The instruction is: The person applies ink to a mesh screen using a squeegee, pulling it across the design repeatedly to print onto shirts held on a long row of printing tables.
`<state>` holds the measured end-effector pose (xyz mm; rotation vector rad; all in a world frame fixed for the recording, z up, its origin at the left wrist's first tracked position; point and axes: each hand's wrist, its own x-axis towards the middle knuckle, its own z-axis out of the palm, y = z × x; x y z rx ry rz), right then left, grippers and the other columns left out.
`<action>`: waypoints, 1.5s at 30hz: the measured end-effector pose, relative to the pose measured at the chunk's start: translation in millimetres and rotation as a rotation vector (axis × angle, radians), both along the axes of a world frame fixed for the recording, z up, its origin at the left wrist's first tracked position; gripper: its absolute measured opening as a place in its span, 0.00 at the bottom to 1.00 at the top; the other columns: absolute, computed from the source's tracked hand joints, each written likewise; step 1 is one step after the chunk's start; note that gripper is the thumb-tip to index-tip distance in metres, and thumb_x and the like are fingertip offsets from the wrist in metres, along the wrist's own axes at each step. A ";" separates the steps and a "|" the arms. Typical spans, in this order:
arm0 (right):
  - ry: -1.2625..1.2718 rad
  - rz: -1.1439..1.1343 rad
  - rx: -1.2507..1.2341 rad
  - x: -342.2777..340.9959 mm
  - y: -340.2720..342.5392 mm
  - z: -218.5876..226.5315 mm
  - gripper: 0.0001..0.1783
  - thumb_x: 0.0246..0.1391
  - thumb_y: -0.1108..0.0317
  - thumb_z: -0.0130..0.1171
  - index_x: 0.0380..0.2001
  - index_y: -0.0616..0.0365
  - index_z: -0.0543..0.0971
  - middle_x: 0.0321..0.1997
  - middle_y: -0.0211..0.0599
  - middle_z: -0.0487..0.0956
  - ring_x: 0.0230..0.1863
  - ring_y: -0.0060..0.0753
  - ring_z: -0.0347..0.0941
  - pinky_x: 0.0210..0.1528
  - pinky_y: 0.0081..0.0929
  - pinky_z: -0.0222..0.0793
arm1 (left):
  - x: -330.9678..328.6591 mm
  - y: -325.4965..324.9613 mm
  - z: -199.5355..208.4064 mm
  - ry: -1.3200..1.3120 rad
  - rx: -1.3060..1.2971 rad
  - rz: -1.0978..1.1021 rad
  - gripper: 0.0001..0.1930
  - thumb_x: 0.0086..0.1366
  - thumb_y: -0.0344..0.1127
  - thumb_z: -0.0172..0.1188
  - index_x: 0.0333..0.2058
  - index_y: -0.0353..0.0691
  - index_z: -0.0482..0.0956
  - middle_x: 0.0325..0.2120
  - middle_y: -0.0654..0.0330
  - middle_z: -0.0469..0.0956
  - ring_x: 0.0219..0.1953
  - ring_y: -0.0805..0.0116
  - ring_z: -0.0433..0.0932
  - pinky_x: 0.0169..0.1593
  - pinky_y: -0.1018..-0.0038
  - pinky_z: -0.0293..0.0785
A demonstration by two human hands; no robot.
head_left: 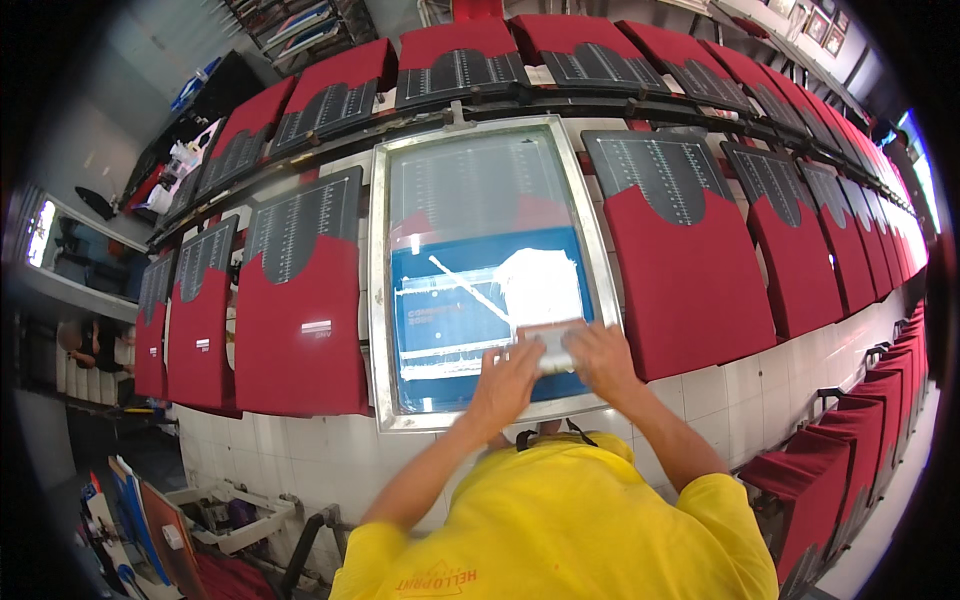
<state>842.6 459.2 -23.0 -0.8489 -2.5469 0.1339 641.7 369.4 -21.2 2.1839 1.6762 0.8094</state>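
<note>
A metal-framed printing screen [382,300] lies on a tiled table, its mesh blue with white ink [540,285] smeared over the design. A grey squeegee [550,345] rests on the mesh near the lower right. My left hand [505,385] grips its left end and my right hand [603,358] grips its right end. Both forearms reach up from a yellow shirt [560,520] at the bottom of the picture.
Red garments on boards [300,330] [690,280] lie in rows left and right of the screen and along the back [455,55]. More red boards curve down the right side [880,420]. A metal frame and clutter sit at lower left [230,510].
</note>
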 end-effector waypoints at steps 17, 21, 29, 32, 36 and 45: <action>-0.063 -0.003 -0.092 -47.2 106.9 5.3 0.07 0.40 0.71 0.64 0.27 0.52 0.79 0.30 0.33 0.78 0.38 0.39 0.73 0.39 0.38 0.65 | -39.9 108.1 -4.0 -0.093 -0.036 0.073 0.13 0.68 0.28 0.50 0.49 0.41 0.77 0.43 0.56 0.79 0.46 0.57 0.76 0.50 0.60 0.57; -0.049 0.003 -0.004 -33.8 86.0 25.4 0.09 0.41 0.71 0.64 0.30 0.52 0.79 0.32 0.32 0.78 0.39 0.39 0.72 0.40 0.39 0.64 | -31.8 82.7 16.4 -0.100 0.002 0.077 0.15 0.67 0.27 0.52 0.51 0.42 0.76 0.47 0.56 0.78 0.49 0.57 0.75 0.52 0.59 0.57; -0.030 0.045 0.003 17.9 -34.9 7.3 0.11 0.46 0.70 0.56 0.36 0.55 0.77 0.38 0.32 0.77 0.44 0.36 0.72 0.41 0.34 0.63 | 18.5 -41.1 10.6 -0.011 -0.083 0.030 0.22 0.62 0.29 0.60 0.55 0.40 0.72 0.54 0.58 0.75 0.57 0.64 0.72 0.55 0.59 0.58; -0.030 0.060 -0.017 29.4 -58.5 -8.9 0.16 0.46 0.70 0.57 0.41 0.57 0.77 0.44 0.33 0.77 0.47 0.36 0.72 0.43 0.33 0.64 | 27.6 -64.2 -5.0 0.043 -0.077 -0.007 0.23 0.61 0.31 0.62 0.55 0.40 0.72 0.56 0.60 0.73 0.60 0.67 0.70 0.56 0.59 0.58; -0.126 0.092 -0.103 41.1 -73.9 -19.0 0.28 0.44 0.62 0.64 0.50 0.59 0.75 0.53 0.37 0.75 0.55 0.37 0.68 0.50 0.36 0.63 | 33.0 -80.1 -22.3 0.116 -0.072 -0.041 0.26 0.59 0.34 0.64 0.57 0.40 0.71 0.60 0.60 0.70 0.64 0.67 0.66 0.61 0.59 0.56; 0.181 0.076 -0.336 61.7 -60.7 -18.2 0.31 0.49 0.58 0.66 0.53 0.65 0.73 0.58 0.47 0.72 0.59 0.49 0.66 0.59 0.43 0.61 | 28.7 -84.3 -27.2 0.042 -0.119 0.049 0.27 0.61 0.34 0.61 0.58 0.37 0.69 0.61 0.57 0.69 0.65 0.61 0.65 0.66 0.53 0.54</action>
